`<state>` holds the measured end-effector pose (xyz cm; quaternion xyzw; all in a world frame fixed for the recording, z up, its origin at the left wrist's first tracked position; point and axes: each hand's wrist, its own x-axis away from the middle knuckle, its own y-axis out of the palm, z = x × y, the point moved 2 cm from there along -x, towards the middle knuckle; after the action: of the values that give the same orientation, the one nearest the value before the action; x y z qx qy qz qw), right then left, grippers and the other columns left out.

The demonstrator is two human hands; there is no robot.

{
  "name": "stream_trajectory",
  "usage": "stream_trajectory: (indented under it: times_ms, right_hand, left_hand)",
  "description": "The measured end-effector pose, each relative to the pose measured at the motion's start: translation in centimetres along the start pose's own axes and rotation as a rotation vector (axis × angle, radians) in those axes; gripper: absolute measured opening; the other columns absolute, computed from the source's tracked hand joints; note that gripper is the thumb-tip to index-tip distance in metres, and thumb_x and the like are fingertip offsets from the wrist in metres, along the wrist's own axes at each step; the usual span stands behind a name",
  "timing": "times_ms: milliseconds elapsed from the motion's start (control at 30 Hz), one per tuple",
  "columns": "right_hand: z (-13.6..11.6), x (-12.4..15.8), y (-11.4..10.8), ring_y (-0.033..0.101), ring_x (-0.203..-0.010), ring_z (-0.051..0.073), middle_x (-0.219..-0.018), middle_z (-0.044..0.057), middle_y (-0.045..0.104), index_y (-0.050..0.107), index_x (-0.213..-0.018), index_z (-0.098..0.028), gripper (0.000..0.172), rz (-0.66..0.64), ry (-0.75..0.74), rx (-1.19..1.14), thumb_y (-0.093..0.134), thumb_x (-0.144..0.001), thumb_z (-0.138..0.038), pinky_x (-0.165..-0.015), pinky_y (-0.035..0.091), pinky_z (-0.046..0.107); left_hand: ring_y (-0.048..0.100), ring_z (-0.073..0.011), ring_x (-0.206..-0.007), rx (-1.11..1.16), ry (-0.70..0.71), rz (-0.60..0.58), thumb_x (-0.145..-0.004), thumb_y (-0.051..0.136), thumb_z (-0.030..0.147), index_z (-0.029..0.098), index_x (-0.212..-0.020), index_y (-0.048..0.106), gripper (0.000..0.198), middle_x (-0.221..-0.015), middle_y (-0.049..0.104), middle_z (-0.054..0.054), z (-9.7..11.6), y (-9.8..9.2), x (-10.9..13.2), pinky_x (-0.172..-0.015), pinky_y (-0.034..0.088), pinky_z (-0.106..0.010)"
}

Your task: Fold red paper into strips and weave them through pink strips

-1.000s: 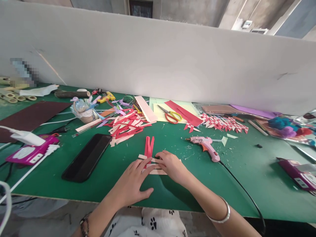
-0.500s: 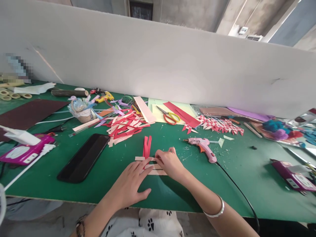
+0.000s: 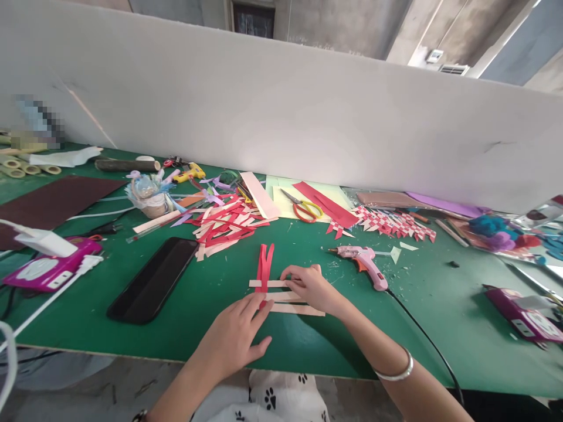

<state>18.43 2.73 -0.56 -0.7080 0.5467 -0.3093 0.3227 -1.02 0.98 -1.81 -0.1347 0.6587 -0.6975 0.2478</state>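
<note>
Pale pink paper strips [image 3: 292, 308] lie crosswise in front of me, one below another. Two red paper strips [image 3: 264, 264] run across them at the left and splay apart at their far ends. My left hand [image 3: 237, 331] rests over the left part of the lower strips, fingers stretched out and fingertips pressing on the crossing. With thumb and fingers pinched, my right hand [image 3: 314, 288] holds the far pale strip [image 3: 270, 283] near its right end. How the strips pass over or under each other beneath my fingers is partly hidden.
A pink glue gun [image 3: 363, 261] with a black cord lies to the right. Left of my hands is a black smartphone [image 3: 152, 281]. Behind are a pile of loose strips [image 3: 231, 223], scissors [image 3: 303, 208] and woven red-and-white pieces [image 3: 396, 223]. Purple power strips [image 3: 53, 266] flank both sides.
My right hand has shifted slightly right, and more of the pale strips shows between my hands. The left hand has moved slightly down, baring more of the crossing with the red strips.
</note>
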Motion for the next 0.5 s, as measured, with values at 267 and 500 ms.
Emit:
stream_trajectory:
  times_ms: [267, 500]
  right_hand:
    - [0.2, 0.5, -0.2, 0.047, -0.055, 0.011, -0.053, -0.008, 0.047, 0.053, -0.101, -0.019, 0.019, -0.059, -0.025, -0.105, 0.038, -0.089, -0.021, -0.076, 0.032, 0.031]
    - [0.5, 0.4, -0.5, 0.054, -0.058, 0.011, -0.062, -0.006, 0.061, 0.056, -0.097, -0.021, 0.016, -0.032, -0.007, -0.068, 0.047, -0.086, -0.028, -0.082, 0.029, 0.034]
  left_hand:
    - [0.051, -0.0271, -0.11, -0.038, -0.038, 0.123, -0.088, 0.042, 0.038, 0.019, -0.133, 0.037, 0.049, -0.126, 0.05, -0.011, 0.8, 0.2, 0.9, -0.084, 0.049, -0.039]
    - [0.052, -0.0256, -0.107, -0.047, -0.033, 0.139, -0.088, 0.043, 0.039, 0.016, -0.136, 0.031, 0.055, -0.122, 0.052, -0.012, 1.4, 0.3, 2.1, -0.085, 0.047, -0.037]
